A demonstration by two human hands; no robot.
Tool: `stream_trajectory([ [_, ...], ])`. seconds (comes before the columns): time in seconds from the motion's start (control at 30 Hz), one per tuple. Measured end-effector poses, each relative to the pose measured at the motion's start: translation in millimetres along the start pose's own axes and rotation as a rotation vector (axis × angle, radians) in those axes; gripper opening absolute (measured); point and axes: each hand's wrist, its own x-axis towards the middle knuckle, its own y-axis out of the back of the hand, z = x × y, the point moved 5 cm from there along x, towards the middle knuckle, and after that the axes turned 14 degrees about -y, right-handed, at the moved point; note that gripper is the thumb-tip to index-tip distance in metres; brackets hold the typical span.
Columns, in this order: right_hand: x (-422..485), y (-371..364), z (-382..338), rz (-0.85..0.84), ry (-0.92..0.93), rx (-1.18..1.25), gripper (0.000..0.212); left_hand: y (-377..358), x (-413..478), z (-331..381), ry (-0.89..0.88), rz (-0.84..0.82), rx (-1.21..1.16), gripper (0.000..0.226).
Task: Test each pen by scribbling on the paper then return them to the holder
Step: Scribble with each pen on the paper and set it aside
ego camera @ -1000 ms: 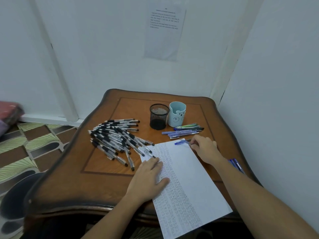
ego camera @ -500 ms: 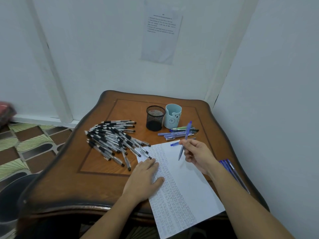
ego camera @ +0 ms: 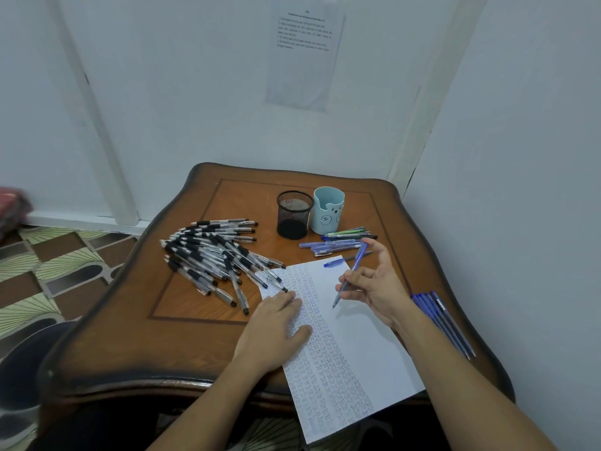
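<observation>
Standing in a white corner [ego camera: 419, 131], wooden table [ego camera: 195, 336] bears paper [ego camera: 364, 346]; left hand [ego camera: 276, 327] flat, right hand [ego camera: 380, 291] gripping pen [ego camera: 358, 260].

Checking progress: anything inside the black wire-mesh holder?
No pens rise above the black wire-mesh holder; its inside looks empty down to a dark base, where the mesh hides detail.

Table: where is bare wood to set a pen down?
Bare wood lies near-left, between the black pen pile, left hand and table edge, and behind the mesh holder and blue cup. Crowded: blue pens between cup and paper.
</observation>
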Motion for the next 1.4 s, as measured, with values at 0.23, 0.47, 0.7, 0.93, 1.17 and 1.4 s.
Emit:
stream_trajectory([
  [0.23, 6.6, 7.3, 8.0, 0.061, 0.028, 0.096, 0.046, 0.5, -0.5, 0.1, -0.004, 0.002, -0.008, 0.07],
  [0.47, 17.7, 3.8, 16.7, 0.172, 0.029, 0.143, 0.023, -0.2, -0.8, -2.3, 0.004, 0.02, -0.023, 0.083],
  [0.7, 33.2, -17.0, 27.3, 0.145, 0.101, -0.15, 0.029, 2.2, 1.7, -2.6, 0.003, 0.071, -0.053, 0.082],
  [0.93, 45.5, -22.1, 40.5, 0.117, 0.11, -0.22, 0.025, -1.1, 5.2, -7.8, 0.007, 0.07, -0.076, 0.082],
  [1.17, 43.6, -21.2, 44.7, 0.277, 0.211, -0.377, 0.043, -2.8, 8.0, -10.0, 0.034, 0.092, -0.104, 0.073],
  [1.4, 47.0, -20.9, 45.9, 0.239, 0.265, -0.389, 0.037, -4.5, 11.4, -11.7, 0.047, 0.115, -0.105, 0.073],
])
